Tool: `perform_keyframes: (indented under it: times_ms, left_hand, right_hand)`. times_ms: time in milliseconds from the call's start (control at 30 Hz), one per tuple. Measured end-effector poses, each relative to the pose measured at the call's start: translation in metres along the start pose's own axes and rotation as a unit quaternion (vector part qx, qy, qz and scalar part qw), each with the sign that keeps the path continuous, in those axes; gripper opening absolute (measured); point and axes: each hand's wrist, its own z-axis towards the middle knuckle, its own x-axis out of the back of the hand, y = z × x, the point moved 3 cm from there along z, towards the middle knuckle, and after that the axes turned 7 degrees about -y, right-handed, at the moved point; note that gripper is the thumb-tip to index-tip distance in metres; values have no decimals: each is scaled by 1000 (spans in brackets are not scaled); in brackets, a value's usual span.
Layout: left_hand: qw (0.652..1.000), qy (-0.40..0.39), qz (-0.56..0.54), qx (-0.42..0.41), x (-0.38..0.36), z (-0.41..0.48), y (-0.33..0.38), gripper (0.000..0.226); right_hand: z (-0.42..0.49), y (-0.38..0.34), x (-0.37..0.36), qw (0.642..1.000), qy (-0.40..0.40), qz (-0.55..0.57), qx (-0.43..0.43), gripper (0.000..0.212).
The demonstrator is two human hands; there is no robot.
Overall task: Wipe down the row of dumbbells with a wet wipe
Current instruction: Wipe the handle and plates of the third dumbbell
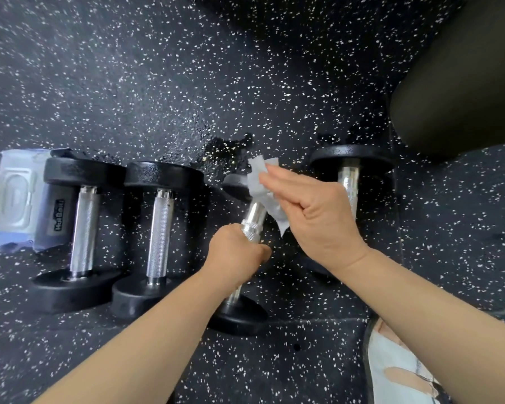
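Four dumbbells lie in a row on the speckled rubber floor [187, 83]. The left hand [236, 252] is closed around the knurled handle of the third dumbbell [252, 217], tilting it so its far head is off the floor — the near head rests down. The right hand [312, 211], fingers nearly flat, presses a white wet wipe [260, 185] against that handle's upper part. A wipes pack [12, 199] lies at the row's left end, touching the first dumbbell [83, 228].
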Motion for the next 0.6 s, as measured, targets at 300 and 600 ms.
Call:
perform_keyframes:
  times_ms: [300,600]
  left_hand:
    - [964,36,258,-49,7,-11,10,23]
    - [947,47,300,-109,6,-22,15,21]
  right_hand:
    - [33,-15,-2,977,-189,-100,7,29]
    - [60,5,12,916,-285,92,-268,22]
